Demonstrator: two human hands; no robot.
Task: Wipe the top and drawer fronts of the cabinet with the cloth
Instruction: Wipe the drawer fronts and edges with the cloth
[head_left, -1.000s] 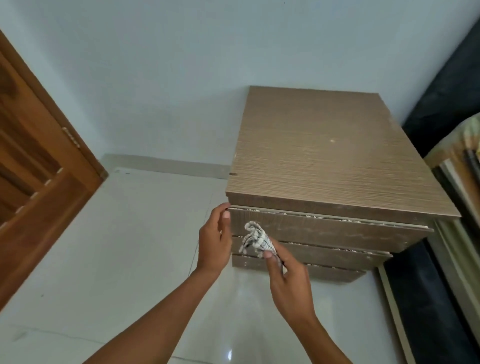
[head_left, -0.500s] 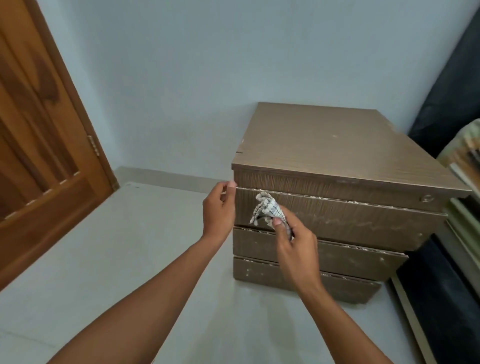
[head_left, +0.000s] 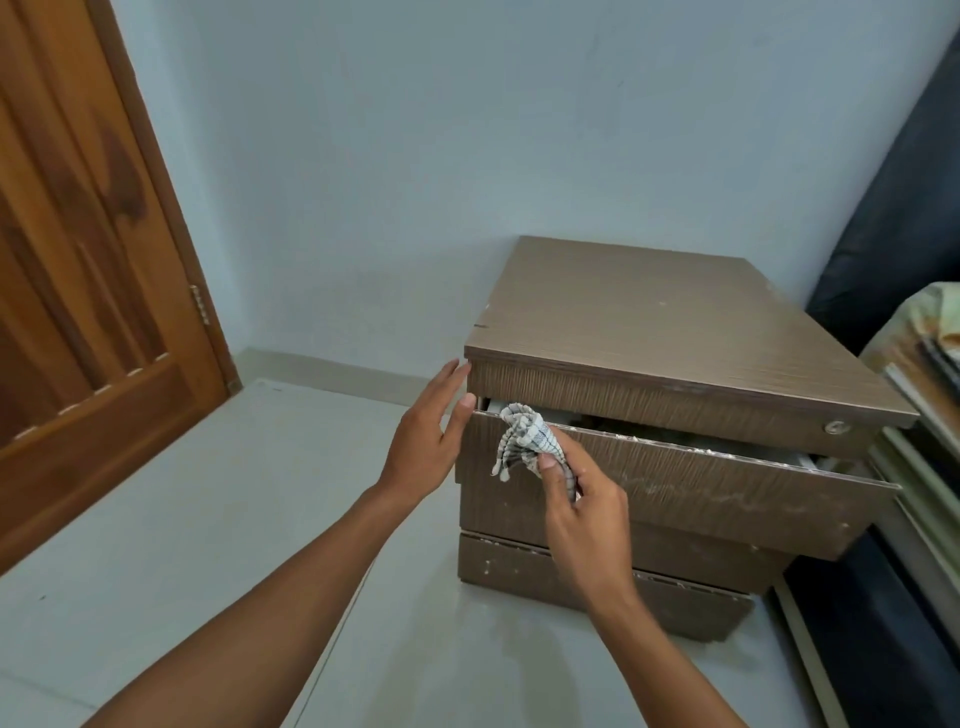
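Cloth (head_left: 524, 441) sits bunched in the right hand (head_left: 587, 514), its grip pinched shut on it against the top drawer (head_left: 675, 483) front at the cabinet (head_left: 649, 322) corner's six o'clock — the left hand (head_left: 426, 441), grip wide and empty, steadies the edge at nine o'clock.

Head camera (wide-angle) looks down, close, at the cabinet (head_left: 670, 332).

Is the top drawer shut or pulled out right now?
Pulled partly out. The top drawer front stands forward of the cabinet top's edge, with a dark gap above it. What is inside cannot be told.
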